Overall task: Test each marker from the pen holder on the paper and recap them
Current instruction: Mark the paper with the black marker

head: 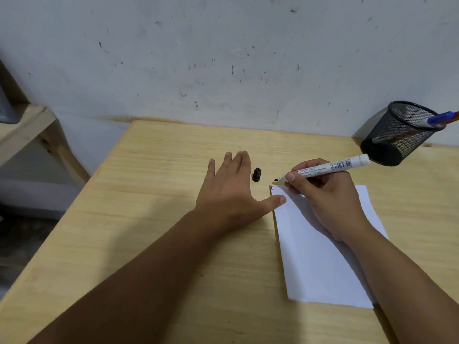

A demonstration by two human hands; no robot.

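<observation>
My right hand (327,194) grips a white marker (330,167) with a black tip, uncapped, its tip hovering just above the top left corner of the white paper (315,256). Small red and blue marks show at that corner. The marker's black cap (256,174) lies on the wooden table between my hands. My left hand (231,192) rests flat on the table with fingers spread, its thumb touching the paper's left edge. A black mesh pen holder (397,135) stands at the far right and holds a blue-capped marker (437,119) with another behind it.
The wooden table (149,219) meets a scuffed white wall at the back. Its left edge drops to the floor, where a wooden frame (27,130) stands at the left.
</observation>
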